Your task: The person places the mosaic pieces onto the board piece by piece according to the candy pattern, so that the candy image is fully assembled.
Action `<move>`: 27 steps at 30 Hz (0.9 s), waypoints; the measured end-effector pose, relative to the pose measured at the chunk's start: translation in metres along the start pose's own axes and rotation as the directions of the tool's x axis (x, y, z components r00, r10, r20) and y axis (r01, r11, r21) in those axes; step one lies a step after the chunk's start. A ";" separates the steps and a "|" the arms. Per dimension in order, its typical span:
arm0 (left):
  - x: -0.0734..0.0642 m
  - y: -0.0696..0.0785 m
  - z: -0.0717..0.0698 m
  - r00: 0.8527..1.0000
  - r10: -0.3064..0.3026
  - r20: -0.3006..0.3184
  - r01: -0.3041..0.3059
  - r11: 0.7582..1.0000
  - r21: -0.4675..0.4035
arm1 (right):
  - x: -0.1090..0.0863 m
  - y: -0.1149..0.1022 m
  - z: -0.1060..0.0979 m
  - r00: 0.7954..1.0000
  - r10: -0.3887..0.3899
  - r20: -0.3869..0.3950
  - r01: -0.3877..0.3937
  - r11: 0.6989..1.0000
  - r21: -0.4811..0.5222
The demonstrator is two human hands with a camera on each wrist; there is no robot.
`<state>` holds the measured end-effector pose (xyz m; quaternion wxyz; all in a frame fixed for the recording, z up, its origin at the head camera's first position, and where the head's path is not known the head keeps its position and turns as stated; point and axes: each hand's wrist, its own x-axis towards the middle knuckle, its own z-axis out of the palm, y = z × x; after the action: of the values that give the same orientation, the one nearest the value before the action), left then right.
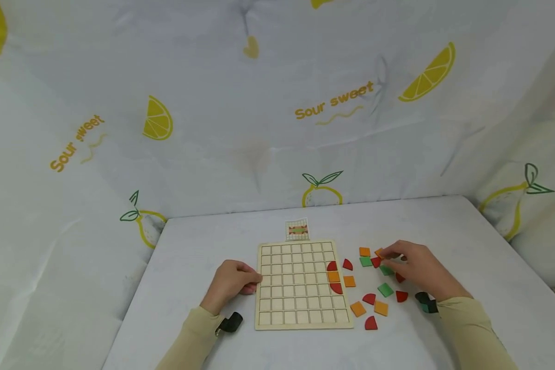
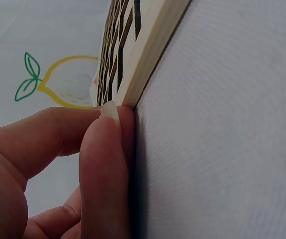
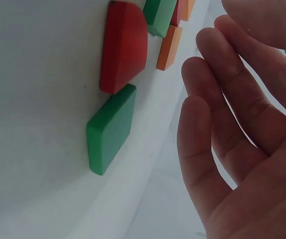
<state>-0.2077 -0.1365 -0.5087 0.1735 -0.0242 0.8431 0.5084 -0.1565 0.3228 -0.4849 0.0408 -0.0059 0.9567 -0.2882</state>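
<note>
A pale wooden grid board [image 1: 290, 295] lies on the white table. My left hand [image 1: 233, 281] is at its left edge, thumb and index finger pinching the rim [image 2: 145, 59] in the left wrist view. Two red quarter-round tiles [image 1: 336, 288] and an orange square tile [image 1: 333, 276] sit in the board's right column. Over the loose tiles is my right hand [image 1: 416, 262], its fingertips beside an orange square tile [image 1: 379, 252]. In the right wrist view the fingers [image 3: 195, 129] are loosely bent with no tile seen between them; a green tile [image 3: 110, 132] and a red tile [image 3: 125, 47] lie nearby.
Behind the board stands a small pattern card [image 1: 298, 229] showing a coloured grid. Several red, green and orange tiles are scattered right of the board, among them a green square [image 1: 385, 290] and a red quarter-round [image 1: 371, 322]. A lemon-print cloth [image 1: 259, 128] hangs behind the table.
</note>
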 end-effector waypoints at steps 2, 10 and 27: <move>0.001 0.000 0.000 1.000 -0.001 0.001 0.001 1.000 0.002 | 0.000 0.001 0.000 1.000 -0.001 0.009 0.001 1.000 0.007; 0.000 0.000 0.000 1.000 -0.008 0.000 0.008 1.000 0.011 | -0.002 0.007 -0.004 0.999 0.049 0.023 -0.050 0.999 0.015; 0.002 -0.002 0.000 1.000 -0.003 -0.001 0.003 1.000 0.020 | -0.001 0.012 -0.003 0.998 0.054 0.043 -0.054 0.998 0.019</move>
<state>-0.2087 -0.1369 -0.5109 0.1741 -0.0238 0.8481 0.4998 -0.1560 0.3347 -0.4893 0.0688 0.0143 0.9525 -0.2963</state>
